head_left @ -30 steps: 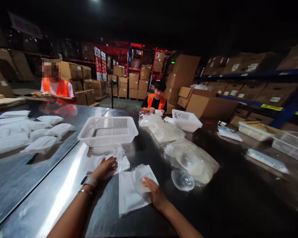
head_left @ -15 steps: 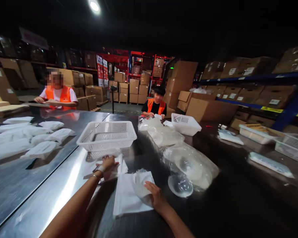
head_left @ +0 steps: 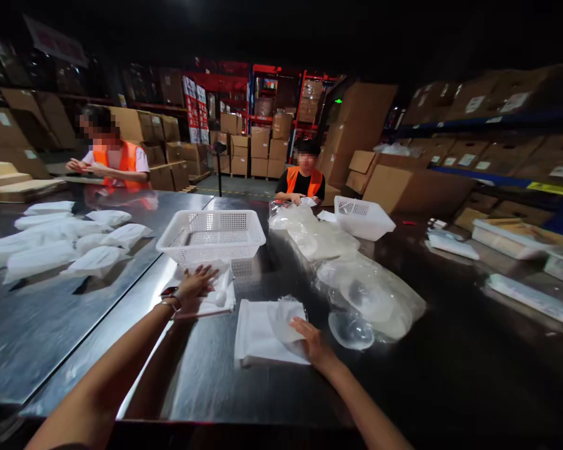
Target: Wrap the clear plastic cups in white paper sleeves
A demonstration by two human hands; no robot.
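Observation:
My left hand point(head_left: 196, 284) lies with fingers spread on a pile of thin white bags point(head_left: 220, 299), just in front of a white perforated basket point(head_left: 211, 250). To the right, my right hand point(head_left: 313, 340) has its fingers closed at the edge of a clear, shallow, round plastic bowl point(head_left: 284, 320). That bowl is tilted over a flat stack of white bags point(head_left: 258, 334); its lower edge and my thumb are hidden. Beyond my right hand, one more clear bowl point(head_left: 351, 330) lies beside a long clear plastic bag of nested bowls point(head_left: 380, 303).
Filled white packets point(head_left: 42, 259) lie at the left on the metal table point(head_left: 122, 300). A second white basket point(head_left: 363, 219) stands farther back. Two people in orange vests, one left point(head_left: 117, 162) and one opposite point(head_left: 304, 181), sit across. Trays point(head_left: 509, 239) stand at the right.
My view has shifted slightly. My left hand now lies flatter, with its fingers spread over the white bags. My right hand stays at the clear bowl. The person at left has raised their hands.

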